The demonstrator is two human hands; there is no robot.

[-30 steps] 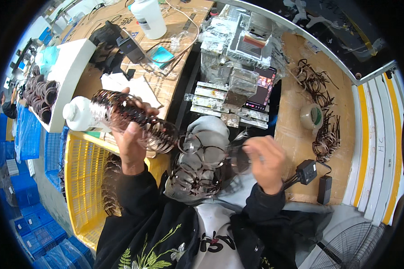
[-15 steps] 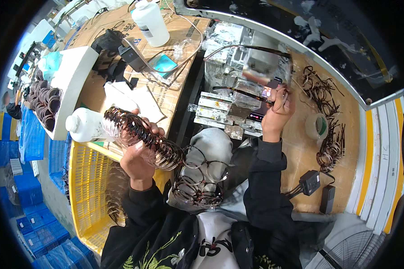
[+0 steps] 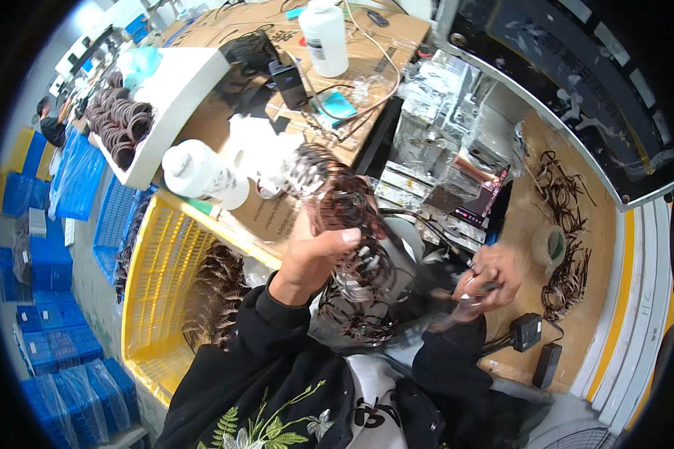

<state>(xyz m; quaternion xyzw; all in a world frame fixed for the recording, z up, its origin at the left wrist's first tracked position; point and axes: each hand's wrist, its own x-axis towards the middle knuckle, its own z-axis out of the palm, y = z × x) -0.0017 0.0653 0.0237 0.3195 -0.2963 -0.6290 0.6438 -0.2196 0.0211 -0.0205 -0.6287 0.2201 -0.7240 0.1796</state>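
Note:
My left hand (image 3: 307,258) is closed around a thick stack of brown, glossy eyeglass frames (image 3: 344,202), its thumb lying across their rims. More loose frames (image 3: 356,322) rest on my lap just below the stack. My right hand (image 3: 494,278), smeared by motion, is closed to the right of my lap. From its fingers a thin dark eyeglass frame piece (image 3: 436,228) reaches up and left; its exact shape is blurred. Beyond that hand stands a small metal bench machine (image 3: 408,183) partly wrapped in plastic film, with a lit red display (image 3: 487,198).
A yellow basket (image 3: 138,299) holding more frames stands at my left. White bottles (image 3: 195,168) are on the cardboard-covered table. To the right lie piles of brown temples (image 3: 565,288), a tape roll (image 3: 549,245) and black adapters (image 3: 526,331). A dark panel (image 3: 577,97) overhangs the far right.
My right hand has come away from the machine, down toward my lap, with the frame piece. My left hand has moved right and tilted the stack. The whole view has shifted.

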